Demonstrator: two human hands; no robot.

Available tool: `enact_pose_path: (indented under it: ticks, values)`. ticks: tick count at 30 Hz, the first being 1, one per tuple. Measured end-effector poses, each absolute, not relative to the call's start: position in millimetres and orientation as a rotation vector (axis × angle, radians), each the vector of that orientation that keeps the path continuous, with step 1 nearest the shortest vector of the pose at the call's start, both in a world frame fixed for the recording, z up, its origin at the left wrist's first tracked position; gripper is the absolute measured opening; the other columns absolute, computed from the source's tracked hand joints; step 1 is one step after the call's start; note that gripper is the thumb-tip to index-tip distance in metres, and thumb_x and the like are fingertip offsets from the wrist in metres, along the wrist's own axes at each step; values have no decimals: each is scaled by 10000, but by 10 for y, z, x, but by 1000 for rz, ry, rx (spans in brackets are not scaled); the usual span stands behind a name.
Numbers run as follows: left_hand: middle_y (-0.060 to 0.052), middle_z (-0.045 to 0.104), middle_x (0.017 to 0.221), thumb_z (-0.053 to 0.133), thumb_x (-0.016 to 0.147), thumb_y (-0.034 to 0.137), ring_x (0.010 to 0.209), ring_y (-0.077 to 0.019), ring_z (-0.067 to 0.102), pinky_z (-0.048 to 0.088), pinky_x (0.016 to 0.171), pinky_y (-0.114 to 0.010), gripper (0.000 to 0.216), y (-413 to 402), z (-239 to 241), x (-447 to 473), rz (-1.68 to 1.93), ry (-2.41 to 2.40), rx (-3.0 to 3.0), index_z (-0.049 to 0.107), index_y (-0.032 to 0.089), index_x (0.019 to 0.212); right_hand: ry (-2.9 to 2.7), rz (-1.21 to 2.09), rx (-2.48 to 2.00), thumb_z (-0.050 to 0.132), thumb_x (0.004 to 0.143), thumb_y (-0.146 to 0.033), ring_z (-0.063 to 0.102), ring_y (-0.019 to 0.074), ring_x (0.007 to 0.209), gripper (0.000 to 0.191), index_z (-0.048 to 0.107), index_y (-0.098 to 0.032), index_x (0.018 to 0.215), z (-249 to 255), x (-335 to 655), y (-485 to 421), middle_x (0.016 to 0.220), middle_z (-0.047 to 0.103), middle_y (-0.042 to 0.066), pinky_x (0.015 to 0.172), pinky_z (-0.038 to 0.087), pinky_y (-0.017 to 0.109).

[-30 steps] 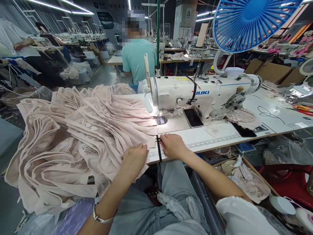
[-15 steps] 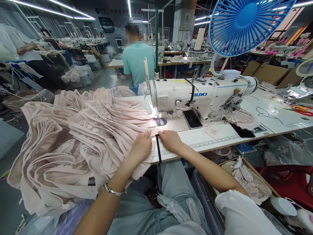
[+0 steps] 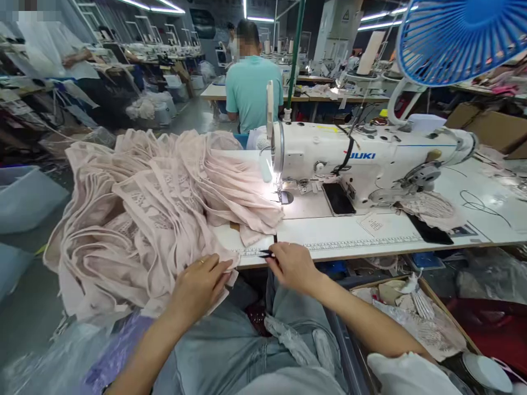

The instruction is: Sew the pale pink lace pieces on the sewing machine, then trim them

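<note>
In front of me a big heap of pale pink lace garment pieces (image 3: 152, 219) spreads over the left of the sewing table. My left hand (image 3: 201, 285) is closed on the edge of one piece at the heap's near side. Between the fingers of my right hand (image 3: 294, 266), at the table's front edge, are black thread snips (image 3: 267, 253), their two points facing left and slightly apart. Some pink ends lie beside the needle area of the white sewing machine (image 3: 321, 148), whose lamp is lit.
A phone (image 3: 338, 198) lies under the machine arm, near a paper label (image 3: 374, 224). More lace (image 3: 432, 209) rests on a dark flat item at the right. A blue fan (image 3: 465, 41) stands above. Below the table is a box of fabric (image 3: 424, 312). A person (image 3: 254, 90) sits ahead.
My left hand has moved left and toward me with the fabric edge, away from the right hand. Black snips now show in my right hand. The view has shifted left.
</note>
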State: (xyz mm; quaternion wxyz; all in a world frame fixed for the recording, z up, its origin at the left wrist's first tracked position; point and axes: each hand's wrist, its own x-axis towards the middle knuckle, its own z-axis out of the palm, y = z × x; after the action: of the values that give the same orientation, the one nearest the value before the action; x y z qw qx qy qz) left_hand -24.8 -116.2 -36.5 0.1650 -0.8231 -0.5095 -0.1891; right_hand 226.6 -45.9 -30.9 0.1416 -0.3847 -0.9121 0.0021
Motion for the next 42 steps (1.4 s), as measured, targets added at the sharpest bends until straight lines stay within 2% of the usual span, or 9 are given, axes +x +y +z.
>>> enact_pose_path:
  ticks: [11, 17, 19, 22, 25, 33, 36, 38, 42]
  values:
    - [-35, 634, 908, 533, 841, 107, 868, -174, 569, 430, 858, -345, 189, -1354, -403, -266, -679, -1506, -2465, 626, 197, 979, -2725, -118, -1042, 439, 976, -173, 554, 168, 768, 117, 555, -174, 960, -426, 1897, -677, 819, 603, 45, 647, 296, 290]
    - [-91, 553, 1327, 425, 869, 124, 1087, -190, 557, 435, 869, -332, 538, -1100, -248, -39, -537, -1516, -2538, 407, 185, 1403, -2615, -5, -1052, 431, 991, -262, 548, 149, 713, 186, 561, -169, 895, -458, 1960, -736, 786, 610, 36, 625, 266, 293]
    - [-79, 601, 1253, 430, 880, 114, 1012, -191, 568, 434, 830, -335, 483, -1009, -238, 37, -495, -1449, -2532, 472, 190, 1354, -2535, 3, -1104, 450, 977, -300, 545, 147, 707, 197, 566, -163, 899, -440, 2057, -722, 794, 615, 38, 632, 264, 290]
    - [-61, 654, 927, 485, 885, 161, 858, -208, 546, 408, 754, -353, 219, -976, -230, 85, -458, -1388, -2474, 645, 159, 1035, -2488, -63, -1222, 457, 969, -310, 537, 147, 686, 197, 578, -160, 928, -382, 2223, -641, 799, 620, 40, 625, 245, 292]
    - [-49, 620, 810, 510, 890, 192, 823, -212, 520, 384, 745, -363, 147, -1045, -216, 70, -470, -1369, -2415, 649, 163, 855, -2571, -149, -1288, 452, 969, -286, 537, 155, 689, 180, 576, -167, 916, -317, 2306, -549, 792, 615, 43, 615, 219, 301]
    - [-71, 662, 1166, 460, 913, 134, 1116, -220, 552, 362, 966, -422, 173, -1025, -272, 73, -551, -1378, -2474, 631, 162, 900, -2882, -148, -1111, 421, 914, -74, 576, 187, 788, 168, 555, -159, 969, -256, 2055, -505, 828, 616, 63, 640, 272, 304]
    - [-72, 622, 1283, 394, 928, 94, 1275, -187, 484, 321, 1066, -403, 242, -887, -301, 115, -567, -1323, -2578, 604, 153, 1035, -2856, -92, -1127, 414, 952, -136, 578, 172, 761, 139, 550, -165, 962, -263, 2062, -492, 821, 623, 54, 633, 271, 296]
    - [-73, 634, 1254, 390, 932, 101, 1241, -180, 515, 323, 1077, -401, 239, -819, -307, 140, -578, -1327, -2603, 589, 149, 1055, -2773, -56, -1174, 420, 980, -240, 578, 164, 743, 147, 547, -169, 961, -266, 2123, -488, 827, 628, 48, 617, 257, 292]
    - [-59, 680, 980, 400, 936, 132, 904, -176, 615, 428, 920, -386, 188, -834, -303, 132, -584, -1411, -2535, 587, 153, 947, -2646, 4, -1200, 429, 980, -359, 566, 155, 703, 230, 552, -164, 973, -274, 2289, -514, 832, 628, 44, 591, 231, 290]
